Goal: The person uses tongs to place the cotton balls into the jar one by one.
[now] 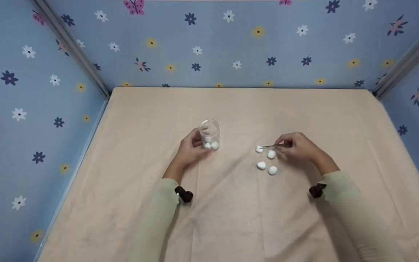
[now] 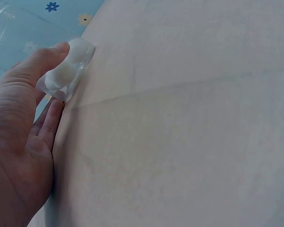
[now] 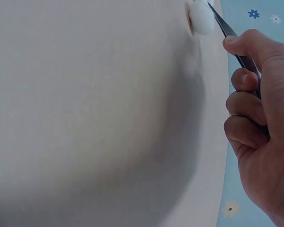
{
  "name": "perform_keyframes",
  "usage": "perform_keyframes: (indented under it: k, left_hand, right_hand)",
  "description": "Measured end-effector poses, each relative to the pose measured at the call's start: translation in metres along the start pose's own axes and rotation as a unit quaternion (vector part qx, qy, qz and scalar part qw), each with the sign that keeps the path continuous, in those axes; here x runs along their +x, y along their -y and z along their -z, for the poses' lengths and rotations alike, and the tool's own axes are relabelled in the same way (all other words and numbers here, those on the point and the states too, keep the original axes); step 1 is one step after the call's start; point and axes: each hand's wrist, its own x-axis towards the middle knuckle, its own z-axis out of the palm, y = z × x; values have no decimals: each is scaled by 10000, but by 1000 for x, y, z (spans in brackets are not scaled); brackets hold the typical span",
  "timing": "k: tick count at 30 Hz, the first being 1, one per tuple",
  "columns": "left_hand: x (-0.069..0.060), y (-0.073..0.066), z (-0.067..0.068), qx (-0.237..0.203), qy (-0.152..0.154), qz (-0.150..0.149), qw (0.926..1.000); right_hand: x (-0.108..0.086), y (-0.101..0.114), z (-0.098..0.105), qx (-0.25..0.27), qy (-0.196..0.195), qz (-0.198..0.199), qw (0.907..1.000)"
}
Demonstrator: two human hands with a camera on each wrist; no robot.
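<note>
My left hand (image 1: pixel 191 147) grips a clear cup (image 1: pixel 210 128) from its left side, with the fingers round its lower part. White cotton balls (image 1: pixel 214 145) lie at the bottom of the cup. In the left wrist view the thumb of the left hand (image 2: pixel 26 118) presses the cup wall near the base (image 2: pixel 87 54). My right hand (image 1: pixel 298 147) holds metal tweezers (image 1: pixel 276 145), pinched between thumb and fingers. Their tips are at a cotton ball (image 1: pixel 259 149); whether it is lifted off the cloth I cannot tell. The other fingers curl round the tweezers (image 3: pixel 246 62) in the right wrist view.
Three more cotton balls, a near one (image 1: pixel 272 170), a left one (image 1: pixel 261 165) and one beside the tweezers (image 1: pixel 271 154), lie on the beige cloth (image 1: pixel 227 218). Blue flower-patterned panels (image 1: pixel 216 32) stand behind and at both sides of the table.
</note>
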Motion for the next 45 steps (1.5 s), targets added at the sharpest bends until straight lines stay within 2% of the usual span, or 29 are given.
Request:
perform_keyframes:
  k: [10,22,37,45]
  left_hand:
    - [0,-2,0,-73,23,25,10000]
    - [-1,-1,1,-128,50,51,9999]
    - [-1,-1,1,-119,-30,55,9999]
    - [-1,-3,0,-106,-38,54,9999]
  right_hand:
    - [0,-1,1,8,19,-34,10000]
    - [2,4,7,155,-173,222,9995]
    - [6,16,22,38,-264,145,9995]
    - [7,20,29,53,-404,348,9986]
